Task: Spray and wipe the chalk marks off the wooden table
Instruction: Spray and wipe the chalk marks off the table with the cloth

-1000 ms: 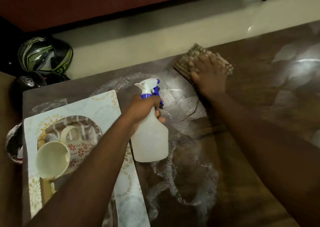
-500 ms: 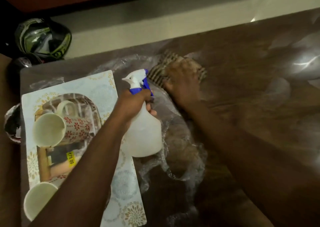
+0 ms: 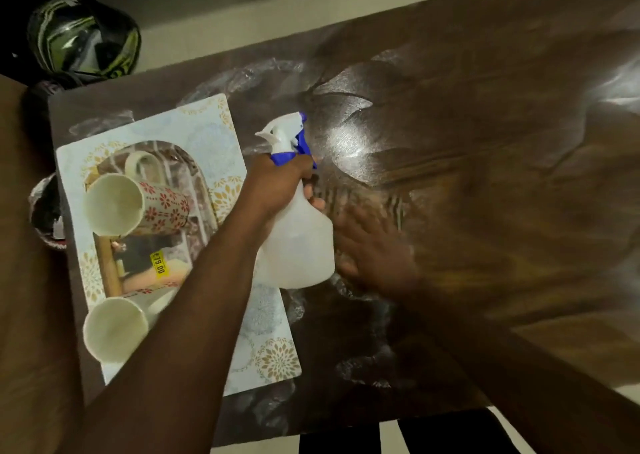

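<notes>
Wiping nearer: right hand [image 3: 374,245], blurred, fingers flat on the cloth [image 3: 394,207], has swept from the bench's [image 3: 519,72] far edge toward the bottle [image 3: 298,242] gripped by the left hand [image 3: 277,183], leaving chalk smears [image 3: 346,142] beyond it

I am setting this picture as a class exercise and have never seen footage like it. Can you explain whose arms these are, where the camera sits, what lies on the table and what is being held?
The camera sits on a person's head, looking down, so both arms are theirs. The left hand grips a white spray bottle. The right hand, blurred by motion, presses a checked cloth on the wooden table, which shows whitish smears. At left lies a boxed set of mugs. A helmet sits on the floor beyond.
</notes>
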Demonstrator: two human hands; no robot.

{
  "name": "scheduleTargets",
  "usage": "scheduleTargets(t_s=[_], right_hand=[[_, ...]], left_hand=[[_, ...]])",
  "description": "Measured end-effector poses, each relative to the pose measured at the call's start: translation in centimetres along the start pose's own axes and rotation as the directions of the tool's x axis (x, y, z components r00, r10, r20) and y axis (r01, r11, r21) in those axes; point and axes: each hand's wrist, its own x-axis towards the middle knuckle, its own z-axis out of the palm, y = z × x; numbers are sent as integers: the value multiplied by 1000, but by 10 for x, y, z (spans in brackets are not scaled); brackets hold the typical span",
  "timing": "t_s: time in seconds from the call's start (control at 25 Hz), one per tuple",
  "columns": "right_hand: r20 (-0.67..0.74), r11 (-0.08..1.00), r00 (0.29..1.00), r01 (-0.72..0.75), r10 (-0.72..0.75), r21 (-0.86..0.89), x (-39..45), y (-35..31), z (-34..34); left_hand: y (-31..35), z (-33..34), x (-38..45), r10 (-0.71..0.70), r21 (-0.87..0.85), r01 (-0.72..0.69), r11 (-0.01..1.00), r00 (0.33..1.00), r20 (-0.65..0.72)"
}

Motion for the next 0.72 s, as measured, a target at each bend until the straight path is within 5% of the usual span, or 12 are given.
scheduleTargets(t_s=[0.08, 0.28, 0.44, 0.52, 0.64, 0.72], right_hand=[[54, 989, 990, 134, -130, -65, -47, 10, -7], [-91, 926, 927, -371, 365, -69, 10, -4, -6], [87, 998, 995, 43, -39, -47, -60, -30, 7], [86, 994, 993, 82, -76, -68, -90, 3, -10], [-83, 956, 958, -281, 274, -86, -65, 23, -13], [-99, 945, 942, -324, 319, -36, -63, -14, 6]], left_hand=[[-1, 3, -6, -6, -3, 6, 1000, 1000, 27], [-9, 10, -14, -10, 34, 9, 999, 999, 42], [-22, 16, -27, -18, 42, 15, 999, 996, 86], [-28, 12, -29, -11, 24, 9, 1000, 996, 85], [-52, 12, -35, 2, 37, -4, 999, 999, 45], [-61, 20, -47, -1, 43, 0, 999, 999, 36]])
